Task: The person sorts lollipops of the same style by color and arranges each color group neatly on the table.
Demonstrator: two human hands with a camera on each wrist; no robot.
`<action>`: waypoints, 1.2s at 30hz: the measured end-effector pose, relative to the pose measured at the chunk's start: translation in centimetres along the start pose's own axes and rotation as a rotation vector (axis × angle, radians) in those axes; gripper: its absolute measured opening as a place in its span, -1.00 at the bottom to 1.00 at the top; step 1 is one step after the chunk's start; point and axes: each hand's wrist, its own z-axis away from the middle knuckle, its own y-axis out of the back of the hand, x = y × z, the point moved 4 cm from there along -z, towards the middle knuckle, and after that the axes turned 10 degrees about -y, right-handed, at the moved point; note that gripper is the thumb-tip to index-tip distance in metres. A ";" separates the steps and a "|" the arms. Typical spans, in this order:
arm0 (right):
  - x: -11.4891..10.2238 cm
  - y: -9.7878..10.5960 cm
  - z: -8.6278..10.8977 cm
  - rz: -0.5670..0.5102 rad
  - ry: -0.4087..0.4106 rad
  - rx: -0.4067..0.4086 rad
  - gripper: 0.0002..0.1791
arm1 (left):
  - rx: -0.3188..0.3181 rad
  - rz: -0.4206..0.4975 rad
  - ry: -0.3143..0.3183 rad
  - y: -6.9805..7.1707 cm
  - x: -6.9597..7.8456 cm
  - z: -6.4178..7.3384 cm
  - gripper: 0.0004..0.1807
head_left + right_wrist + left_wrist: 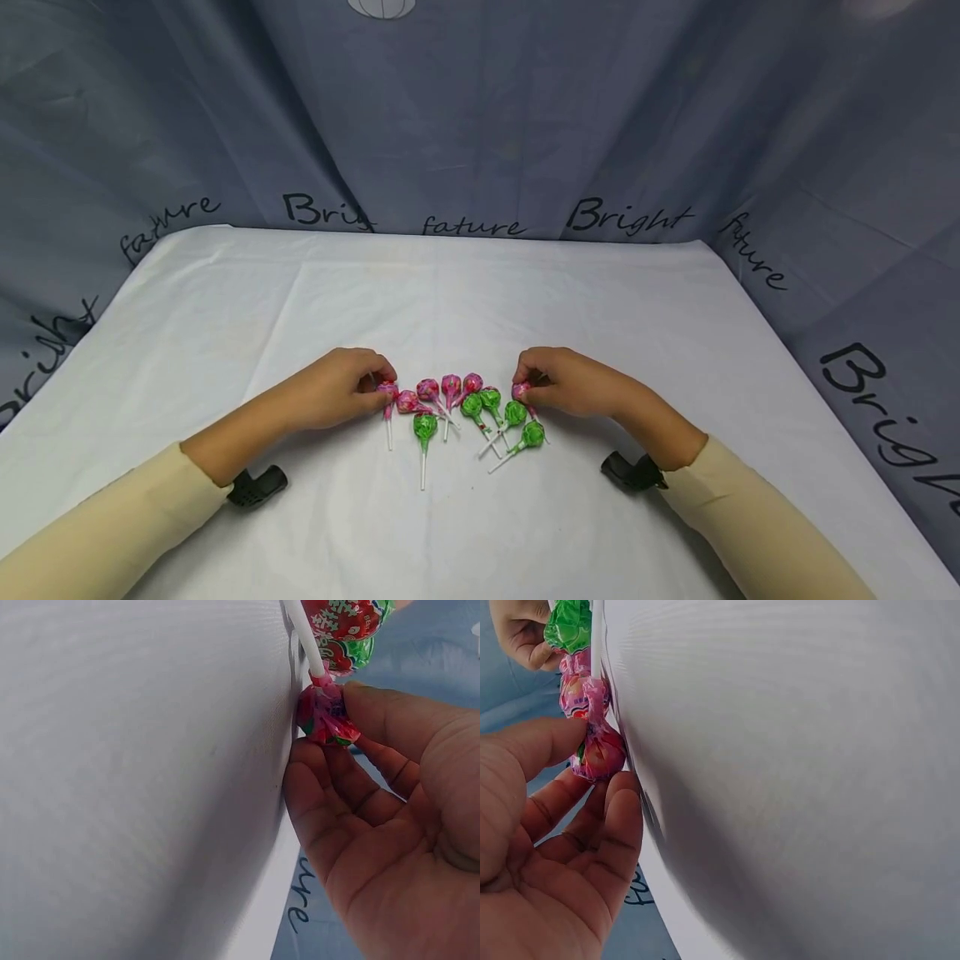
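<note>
My left hand pinches the head of a pink-wrapped lollipop at the left end of a loose group, its white stick pointing toward me. In the left wrist view, thumb and fingers hold that lollipop close to the cloth. Over on the right, my right hand grips another pink lollipop by its head, as the right wrist view also shows. Between the hands lie several pink lollipops. Several green ones cluster near the right hand, and a single green lollipop lies nearer the left.
A white cloth covers the table. Behind it and at the sides hangs a grey-blue curtain with black lettering. Black wrist devices sit under both forearms, near the cream sleeves. Some lollipop sticks cross each other.
</note>
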 end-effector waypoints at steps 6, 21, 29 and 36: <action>0.0 0.1 -0.1 0.002 0.002 -0.001 -0.92 | 0.017 0.035 0.013 0.4 -0.5 -0.3 -0.86; 0.2 0.2 -0.1 -0.001 -0.002 -0.010 -0.92 | 0.030 0.021 0.074 4.1 -2.5 -4.0 -0.82; 0.2 0.2 -0.1 -0.010 0.000 -0.022 -0.91 | -0.020 0.091 0.200 5.9 -6.3 -7.1 -0.70; 0.0 0.1 0.0 -0.014 -0.016 -0.032 -0.93 | 0.021 0.190 0.301 6.9 -9.4 -9.5 -0.66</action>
